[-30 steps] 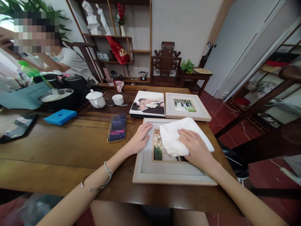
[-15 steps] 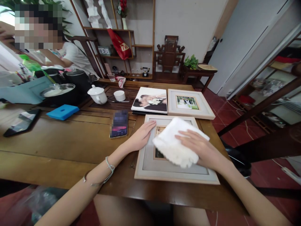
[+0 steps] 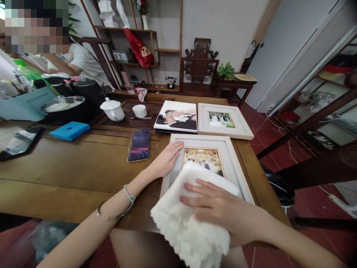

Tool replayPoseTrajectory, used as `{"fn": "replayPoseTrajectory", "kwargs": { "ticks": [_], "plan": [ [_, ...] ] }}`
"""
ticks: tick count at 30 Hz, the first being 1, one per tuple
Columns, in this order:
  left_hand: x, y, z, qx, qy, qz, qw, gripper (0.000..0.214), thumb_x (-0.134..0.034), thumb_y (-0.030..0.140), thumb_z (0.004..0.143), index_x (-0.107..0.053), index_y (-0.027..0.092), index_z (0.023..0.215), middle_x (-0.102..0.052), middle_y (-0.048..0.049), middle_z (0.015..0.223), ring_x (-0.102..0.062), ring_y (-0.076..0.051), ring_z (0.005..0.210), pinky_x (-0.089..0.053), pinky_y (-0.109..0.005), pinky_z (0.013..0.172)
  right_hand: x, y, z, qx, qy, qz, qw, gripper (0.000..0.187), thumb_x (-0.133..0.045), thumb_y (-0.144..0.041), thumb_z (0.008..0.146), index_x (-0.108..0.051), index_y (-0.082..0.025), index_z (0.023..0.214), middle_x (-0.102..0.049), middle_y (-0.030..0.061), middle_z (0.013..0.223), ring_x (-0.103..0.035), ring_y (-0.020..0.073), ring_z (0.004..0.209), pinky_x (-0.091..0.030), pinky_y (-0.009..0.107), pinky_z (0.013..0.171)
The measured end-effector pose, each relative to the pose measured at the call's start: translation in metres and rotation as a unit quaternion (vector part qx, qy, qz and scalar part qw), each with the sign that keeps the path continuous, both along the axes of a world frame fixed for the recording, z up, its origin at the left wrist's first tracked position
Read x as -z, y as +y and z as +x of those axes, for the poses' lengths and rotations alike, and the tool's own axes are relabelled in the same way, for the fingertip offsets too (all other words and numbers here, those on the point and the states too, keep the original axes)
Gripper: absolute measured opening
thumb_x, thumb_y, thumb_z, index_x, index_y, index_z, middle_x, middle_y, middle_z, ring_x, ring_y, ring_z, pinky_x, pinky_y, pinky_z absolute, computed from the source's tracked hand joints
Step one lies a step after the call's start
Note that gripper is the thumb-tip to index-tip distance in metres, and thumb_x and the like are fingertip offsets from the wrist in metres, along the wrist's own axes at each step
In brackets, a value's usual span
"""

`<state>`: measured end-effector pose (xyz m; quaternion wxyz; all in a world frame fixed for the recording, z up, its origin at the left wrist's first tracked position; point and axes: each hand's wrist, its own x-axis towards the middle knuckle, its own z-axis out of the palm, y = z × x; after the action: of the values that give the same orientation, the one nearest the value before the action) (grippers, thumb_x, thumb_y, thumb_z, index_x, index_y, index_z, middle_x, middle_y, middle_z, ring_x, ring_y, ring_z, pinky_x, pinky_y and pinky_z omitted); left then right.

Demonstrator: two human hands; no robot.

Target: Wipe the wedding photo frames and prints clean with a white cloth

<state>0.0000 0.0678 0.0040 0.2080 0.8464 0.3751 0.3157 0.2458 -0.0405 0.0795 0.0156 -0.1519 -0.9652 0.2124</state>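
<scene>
A picture frame (image 3: 234, 160) with a pale wooden border lies flat on the table before me, a photo (image 3: 205, 158) at its centre. My left hand (image 3: 167, 160) rests on the frame's left side, fingers stretched out. Under my right hand (image 3: 214, 204) is a white cloth (image 3: 178, 219), which it holds against the near part of the frame. The cloth covers the frame's near edge and the bottom of the photo, and part of it hangs past the table edge.
Behind lie a second picture frame (image 3: 242, 124) and a white-covered photo album (image 3: 181, 124). A phone (image 3: 139, 145), a blue block (image 3: 69, 130), a lidded white cup (image 3: 113, 110) and a small white bowl (image 3: 139, 111) stand leftward. Across the table sits another person (image 3: 86, 61).
My right hand has pulled the cloth toward me, from the middle of the frame to its near edge, uncovering much of the photo. My left hand stays on the frame.
</scene>
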Motion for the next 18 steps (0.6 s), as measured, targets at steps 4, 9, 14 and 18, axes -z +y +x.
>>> {"fn": "replayPoseTrajectory", "kwargs": {
  "ticks": [4, 9, 14, 18],
  "plan": [
    [0.0, 0.002, -0.001, 0.006, -0.003, -0.011, 1.0, 0.044, -0.032, 0.031, 0.101, -0.052, 0.015, 0.136, -0.049, -0.0141, 0.146, -0.041, -0.026, 0.139, -0.029, -0.051, 0.119, 0.002, 0.023, -0.004, 0.117, -0.058, 0.06, 0.99, 0.055, -0.066, -0.016, 0.074, -0.053, -0.011, 0.127, -0.041, 0.0169, 0.151, -0.026, 0.0332, 0.144, -0.02, 0.054, 0.117],
    [0.0, 0.005, -0.003, 0.015, 0.003, -0.028, 0.999, 0.045, -0.033, 0.032, 0.1, -0.051, 0.014, 0.137, -0.047, -0.0145, 0.148, -0.039, -0.025, 0.141, -0.028, -0.05, 0.119, 0.003, 0.031, -0.019, 0.155, -0.077, 0.095, 0.98, 0.055, -0.067, -0.01, 0.067, -0.056, -0.008, 0.121, -0.05, 0.0258, 0.14, -0.032, 0.0421, 0.139, -0.027, 0.06, 0.111],
    [-0.002, 0.003, -0.003, 0.007, 0.04, -0.015, 0.999, 0.046, -0.037, 0.029, 0.099, -0.048, 0.012, 0.14, -0.044, -0.0157, 0.149, -0.037, -0.026, 0.141, -0.027, -0.049, 0.12, -0.012, 0.001, -0.022, 0.018, -0.01, 0.021, 1.0, 0.043, -0.071, -0.019, 0.067, -0.06, -0.015, 0.108, -0.056, 0.0204, 0.134, -0.042, 0.0365, 0.133, -0.024, 0.052, 0.115],
    [-0.005, 0.001, -0.003, 0.021, 0.084, -0.002, 0.996, 0.046, -0.039, 0.025, 0.098, -0.047, 0.012, 0.141, -0.045, -0.0151, 0.149, -0.035, -0.026, 0.143, -0.028, -0.05, 0.119, -0.022, -0.004, 0.002, 0.15, -0.051, -0.009, 0.987, 0.05, -0.061, -0.008, 0.067, -0.059, -0.017, 0.116, -0.061, 0.0151, 0.13, -0.055, 0.0302, 0.122, -0.04, 0.042, 0.105]
  ]
}}
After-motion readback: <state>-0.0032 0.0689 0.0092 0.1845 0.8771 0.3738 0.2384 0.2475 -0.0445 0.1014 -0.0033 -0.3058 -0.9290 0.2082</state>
